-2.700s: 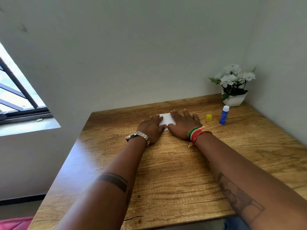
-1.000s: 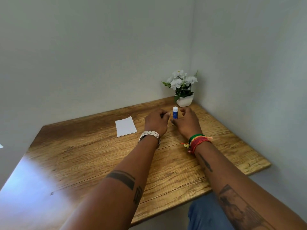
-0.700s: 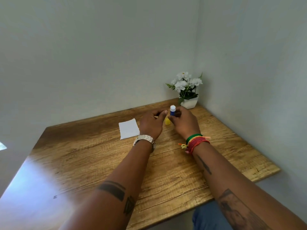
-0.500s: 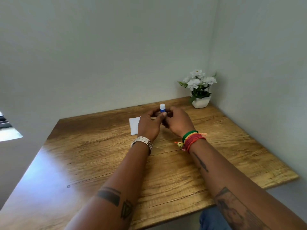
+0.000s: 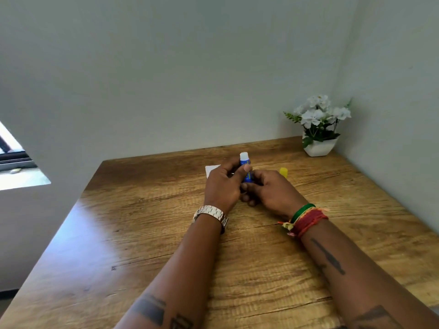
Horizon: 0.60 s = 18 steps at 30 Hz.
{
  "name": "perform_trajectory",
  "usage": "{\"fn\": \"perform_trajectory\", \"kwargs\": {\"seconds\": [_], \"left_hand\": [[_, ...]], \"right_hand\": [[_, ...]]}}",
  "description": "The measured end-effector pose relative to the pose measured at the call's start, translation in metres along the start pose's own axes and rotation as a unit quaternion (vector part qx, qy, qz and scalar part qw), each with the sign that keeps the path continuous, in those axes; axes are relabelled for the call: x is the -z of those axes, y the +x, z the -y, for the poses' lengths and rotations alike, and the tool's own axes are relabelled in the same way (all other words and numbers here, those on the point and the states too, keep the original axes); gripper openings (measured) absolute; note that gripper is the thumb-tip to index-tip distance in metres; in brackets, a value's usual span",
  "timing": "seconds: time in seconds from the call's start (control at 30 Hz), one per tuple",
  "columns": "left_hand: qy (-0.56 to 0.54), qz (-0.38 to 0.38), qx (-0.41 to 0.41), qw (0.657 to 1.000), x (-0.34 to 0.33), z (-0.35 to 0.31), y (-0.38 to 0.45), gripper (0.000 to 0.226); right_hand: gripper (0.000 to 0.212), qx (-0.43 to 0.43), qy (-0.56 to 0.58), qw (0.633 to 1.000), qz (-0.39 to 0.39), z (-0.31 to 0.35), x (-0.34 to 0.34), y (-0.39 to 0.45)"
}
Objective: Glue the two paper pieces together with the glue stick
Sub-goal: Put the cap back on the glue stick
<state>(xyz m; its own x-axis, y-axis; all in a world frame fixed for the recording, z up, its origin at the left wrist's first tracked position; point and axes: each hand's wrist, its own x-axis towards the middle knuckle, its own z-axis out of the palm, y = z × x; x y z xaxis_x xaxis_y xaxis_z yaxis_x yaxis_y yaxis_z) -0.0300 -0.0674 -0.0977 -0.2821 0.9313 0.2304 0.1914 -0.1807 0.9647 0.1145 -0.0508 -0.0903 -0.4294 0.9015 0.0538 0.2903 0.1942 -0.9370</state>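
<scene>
A blue glue stick [image 5: 245, 165] with its white tip showing stands upright between both hands, above the wooden table [image 5: 147, 233]. My left hand [image 5: 222, 186] wraps its upper body, thumb across the front. My right hand [image 5: 269, 191] grips its lower end. The yellow cap [image 5: 283, 172] stands on the table just right of my right hand. Behind my left hand a corner of the white paper [image 5: 211, 169] shows; the rest is hidden, and I cannot tell the two pieces apart.
A white pot of white flowers [image 5: 318, 129] sits in the far right corner where two walls meet. A window sill [image 5: 21, 179] lies beyond the table's left edge. Bare wood stretches toward me under both forearms.
Both hands left the paper, went right to the glue stick and brought it back beside the paper. The yellow cap, between my fingers 0.7 s ago, now stands on the table.
</scene>
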Motion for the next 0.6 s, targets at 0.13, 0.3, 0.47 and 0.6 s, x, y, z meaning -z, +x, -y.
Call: {"fn": "perform_trajectory", "kwargs": {"seconds": [0.13, 0.3, 0.47, 0.6], "left_hand": [[-0.013, -0.009, 0.012, 1.000, 0.0005, -0.0017, -0.0010, 0.024], [-0.030, -0.021, 0.016, 0.999, -0.0004, -0.0030, -0.0047, 0.018], [-0.028, -0.031, 0.024, 0.999, 0.0034, -0.0031, -0.0027, 0.026], [-0.024, -0.031, 0.020, 0.999, 0.0022, -0.0047, -0.0040, 0.017]], "right_hand": [[0.017, -0.030, -0.021, 0.998, -0.042, 0.0020, -0.0040, 0.0012], [0.028, -0.020, -0.073, 0.996, -0.056, 0.0043, -0.0053, -0.0013], [0.019, -0.014, -0.036, 0.999, 0.014, 0.0031, -0.0012, -0.0037], [0.015, -0.016, -0.037, 0.999, -0.023, 0.0002, -0.0024, 0.0015]]}}
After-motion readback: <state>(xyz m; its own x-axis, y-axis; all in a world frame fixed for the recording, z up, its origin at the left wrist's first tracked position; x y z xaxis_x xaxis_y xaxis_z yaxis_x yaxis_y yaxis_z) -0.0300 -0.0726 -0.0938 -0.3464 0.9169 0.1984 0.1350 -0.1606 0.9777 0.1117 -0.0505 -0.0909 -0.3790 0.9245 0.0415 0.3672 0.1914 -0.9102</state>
